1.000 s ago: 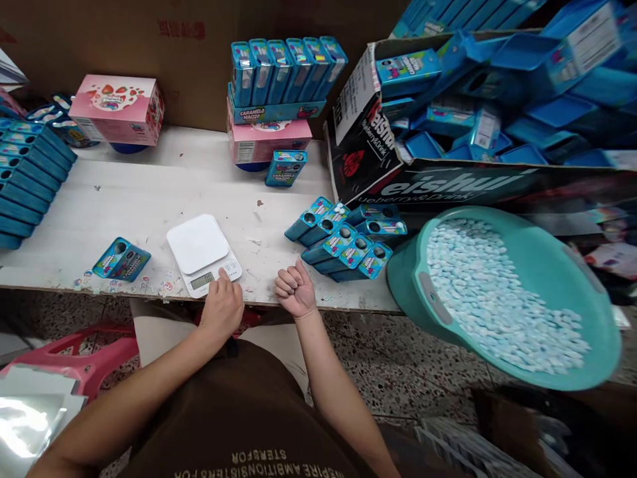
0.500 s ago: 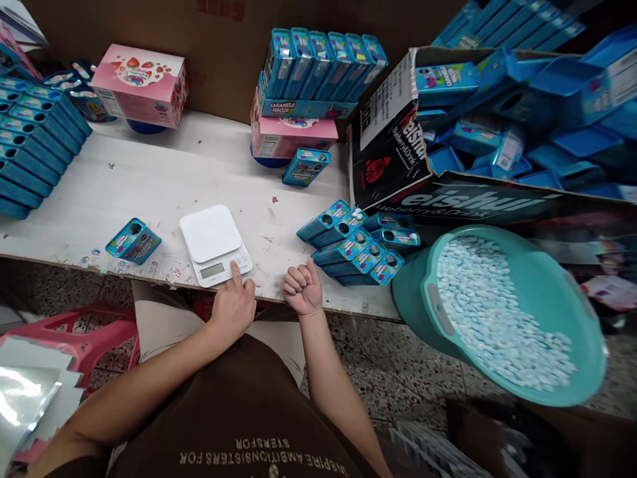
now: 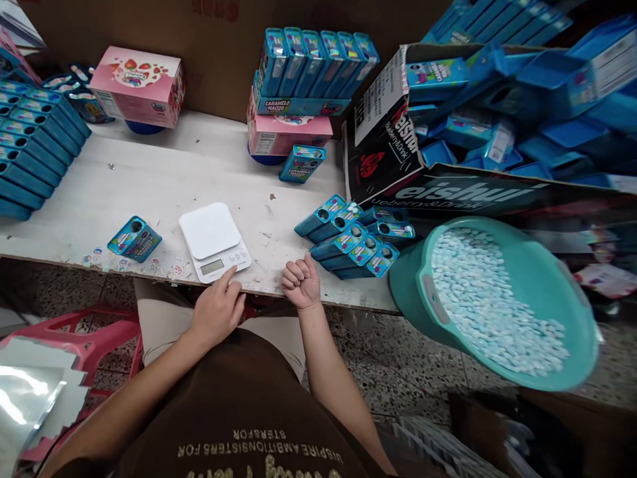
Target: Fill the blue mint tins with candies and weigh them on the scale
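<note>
My left hand [image 3: 217,307] is by the front edge of a white kitchen scale [image 3: 212,232], its index finger stretched toward the button panel and the other fingers loosely bent; it holds nothing. Near the table's front edge, my right hand [image 3: 301,282] is closed in a fist, palm side up, and whatever may be inside is hidden. Just right of it, a group of blue candy tins [image 3: 343,240] leans together, their round holes upward, white candies showing on some. Left of the scale stands a single blue tin [image 3: 135,239] with a dark hole.
A green bucket [image 3: 438,292] of pale blue candies stands at right, below a black carton [image 3: 448,192] heaped with blue tins. Pink boxes [image 3: 137,86] and a stacked row of tins [image 3: 318,66] are at the back. More tins [image 3: 34,146] fill the left end.
My left hand has drawn back from the scale's buttons, down and slightly left toward its front edge. The right fist has stayed in place. The view has shifted slightly.
</note>
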The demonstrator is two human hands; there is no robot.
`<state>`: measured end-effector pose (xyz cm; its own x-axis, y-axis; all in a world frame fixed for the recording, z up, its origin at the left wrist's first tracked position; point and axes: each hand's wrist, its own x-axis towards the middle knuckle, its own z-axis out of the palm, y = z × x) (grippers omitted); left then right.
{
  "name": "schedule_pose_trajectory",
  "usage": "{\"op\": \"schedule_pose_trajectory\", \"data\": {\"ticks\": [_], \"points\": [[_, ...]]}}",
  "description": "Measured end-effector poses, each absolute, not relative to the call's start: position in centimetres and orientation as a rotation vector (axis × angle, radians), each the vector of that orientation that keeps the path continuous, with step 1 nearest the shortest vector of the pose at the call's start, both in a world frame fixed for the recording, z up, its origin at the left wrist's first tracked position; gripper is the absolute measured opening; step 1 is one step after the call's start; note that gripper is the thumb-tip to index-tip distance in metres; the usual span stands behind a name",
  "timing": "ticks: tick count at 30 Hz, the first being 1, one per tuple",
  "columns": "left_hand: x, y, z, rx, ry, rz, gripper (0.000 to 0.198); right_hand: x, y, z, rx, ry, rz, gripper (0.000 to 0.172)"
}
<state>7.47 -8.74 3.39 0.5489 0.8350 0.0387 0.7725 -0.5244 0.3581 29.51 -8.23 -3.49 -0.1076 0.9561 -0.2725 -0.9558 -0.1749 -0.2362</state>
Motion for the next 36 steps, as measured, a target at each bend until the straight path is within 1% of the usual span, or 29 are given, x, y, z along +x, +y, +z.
{"op": "schedule_pose_trajectory", "data": {"ticks": [3,6,9,13,19,21,23,24,25,27,28,30,31,32,33,36], "points": [[3.2,-9.5,2.6,2.361,1.352,0.546,0.009,29.5,-8.2,-3.6,-0.394,-0.015,1.706,0.052],[-0.3,-9.8,2.1,2.278,1.512,0.604,0.006,29.5,-8.1,-3.5,-0.394,-0.009,1.706,0.052],[-1.3,-9.8,2.0,2.283,1.564,0.616,0.006,29.5,-8.1,-3.5,-0.406,-0.007,1.694,0.052],[1.5,-9.6,2.3,2.423,1.423,0.600,0.008,29.4,-8.1,-3.4,-0.415,-0.007,1.685,0.052],[8.1,-8.6,2.8,2.664,1.242,0.385,0.016,29.3,-8.2,-3.5,-0.430,0.001,1.683,0.051],[8.7,-8.4,3.0,2.677,1.167,0.419,0.014,29.3,-8.1,-3.4,-0.426,0.001,1.684,0.051],[7.7,-8.2,3.1,2.676,1.125,0.575,0.007,29.3,-8.1,-3.4,-0.430,-0.005,1.683,0.052],[6.8,-8.0,3.3,2.681,1.155,0.719,0.010,29.3,-8.1,-3.4,-0.438,-0.007,1.683,0.052],[5.5,-7.7,3.4,2.680,1.228,0.900,0.019,29.3,-8.0,-3.4,-0.448,-0.010,1.684,0.052],[2.5,-6.5,3.6,2.605,1.514,1.262,0.047,29.4,-8.0,-3.3,-0.462,-0.016,1.692,0.052],[1.0,-5.6,3.7,2.528,1.691,1.371,0.063,29.4,-7.9,-3.3,-0.462,-0.018,1.697,0.053],[-1.8,-3.8,3.9,2.357,2.001,1.372,0.089,29.5,-7.9,-3.3,-0.445,-0.019,1.710,0.053],[-3.0,-2.8,3.9,2.279,2.098,1.302,0.095,29.5,-7.9,-3.4,-0.434,-0.018,1.714,0.053],[-3.9,-2.0,3.9,2.211,2.149,1.220,0.095,29.4,-7.9,-3.4,-0.422,-0.019,1.718,0.053],[-4.7,-1.2,3.9,2.148,2.163,1.145,0.089,29.4,-7.9,-3.4,-0.412,-0.020,1.721,0.053],[-5.7,0.2,4.4,1.966,2.161,1.012,0.055,29.3,-7.9,-3.4,-0.392,-0.023,1.724,0.053]]}}
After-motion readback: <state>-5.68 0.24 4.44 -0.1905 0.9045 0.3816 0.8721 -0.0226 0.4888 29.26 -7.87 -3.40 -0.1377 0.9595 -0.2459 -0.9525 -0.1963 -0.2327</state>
